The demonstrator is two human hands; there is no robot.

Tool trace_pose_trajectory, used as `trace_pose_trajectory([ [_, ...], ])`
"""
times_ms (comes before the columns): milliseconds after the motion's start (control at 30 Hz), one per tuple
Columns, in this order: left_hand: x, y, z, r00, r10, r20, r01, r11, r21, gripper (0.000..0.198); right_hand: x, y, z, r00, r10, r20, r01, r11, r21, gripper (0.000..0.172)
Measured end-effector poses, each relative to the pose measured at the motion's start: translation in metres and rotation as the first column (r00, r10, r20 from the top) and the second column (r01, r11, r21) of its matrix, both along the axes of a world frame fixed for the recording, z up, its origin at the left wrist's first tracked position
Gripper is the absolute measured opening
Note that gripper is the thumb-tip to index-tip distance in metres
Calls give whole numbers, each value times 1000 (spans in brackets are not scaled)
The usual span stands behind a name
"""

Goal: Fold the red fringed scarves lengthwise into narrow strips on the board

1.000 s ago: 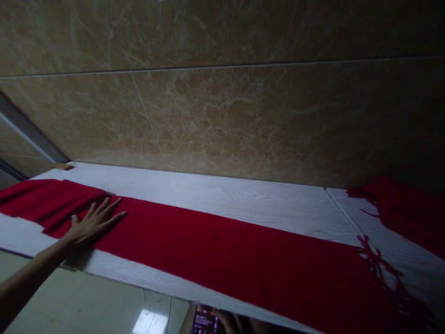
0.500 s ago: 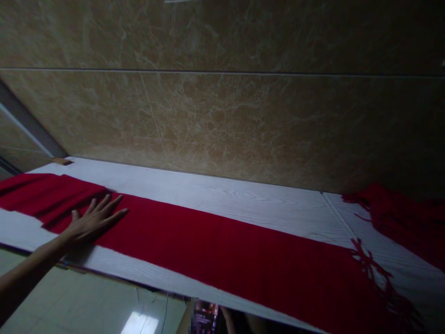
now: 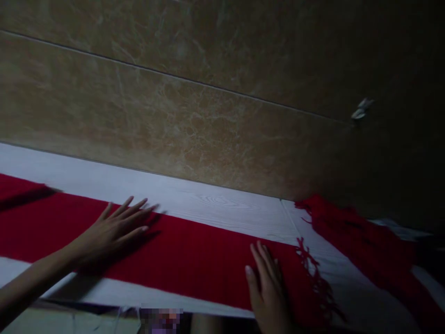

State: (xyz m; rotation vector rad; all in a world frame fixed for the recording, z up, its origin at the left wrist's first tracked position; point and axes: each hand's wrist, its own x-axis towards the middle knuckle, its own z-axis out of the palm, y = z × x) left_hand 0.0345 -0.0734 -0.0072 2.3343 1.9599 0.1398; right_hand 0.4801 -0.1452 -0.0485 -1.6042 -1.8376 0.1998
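A long red scarf (image 3: 201, 260) lies spread flat along a white wood-grain table (image 3: 104, 172), its fringe (image 3: 318, 283) at the right end. Over the left half of the scarf is my left hand (image 3: 116, 229), fingers spread and nothing held; it casts a shadow on the cloth. My right hand (image 3: 267, 290) rests at the scarf's near right part, close to the fringe, with its fingers stretched out and holding nothing. Another red fringed cloth (image 3: 361, 248) lies bunched at the far right. On the left, a fold or crease shows in the scarf.
Behind the table rises a brown marbled tile wall (image 3: 208, 130). A small shiny fitting (image 3: 361, 111) is on it at the right. Thin cables (image 3: 120, 320) hang by the table's front edge, above the pale floor (image 3: 38, 320). The right side is dark.
My right hand has come into view over the scarf's right part. My left hand has shifted right along the scarf. The view has turned to the right.
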Motion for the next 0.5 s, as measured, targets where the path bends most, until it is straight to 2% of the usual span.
trace_pose_trajectory([
  [67, 14, 1, -19, 997, -63, 34, 64, 998, -14, 64, -4, 12, 8, 978, 13, 206, 7, 995, -98, 62],
  [133, 14, 6, -46, 995, -87, 41, 86, 996, 10, 64, 1, 19, 15, 938, 36, 345, 49, 971, -235, 59],
  [200, 7, 13, -73, 996, -79, 45, 77, 996, 35, 63, 20, 24, 20, 905, 14, 426, 131, 942, -308, 59],
  [267, 0, 18, -91, 997, -57, 48, 54, 997, 59, 63, 51, 29, 22, 873, -16, 488, 192, 930, -313, 60],
  [300, -2, 19, -94, 997, -50, 52, 46, 997, 67, 63, 70, 32, 21, 849, -29, 528, 219, 928, -301, 60],
  [367, -1, 19, -92, 996, -47, 75, 42, 997, 71, 64, 109, 40, 17, 789, -57, 611, 280, 919, -276, 59],
  [433, 6, 17, -80, 995, -40, 94, 35, 998, 51, 67, 143, 48, 16, 739, -86, 668, 348, 898, -269, 57],
  [500, 18, 15, -64, 996, -28, 88, 27, 1000, 12, 69, 165, 56, 19, 720, -120, 684, 401, 876, -269, 58],
])
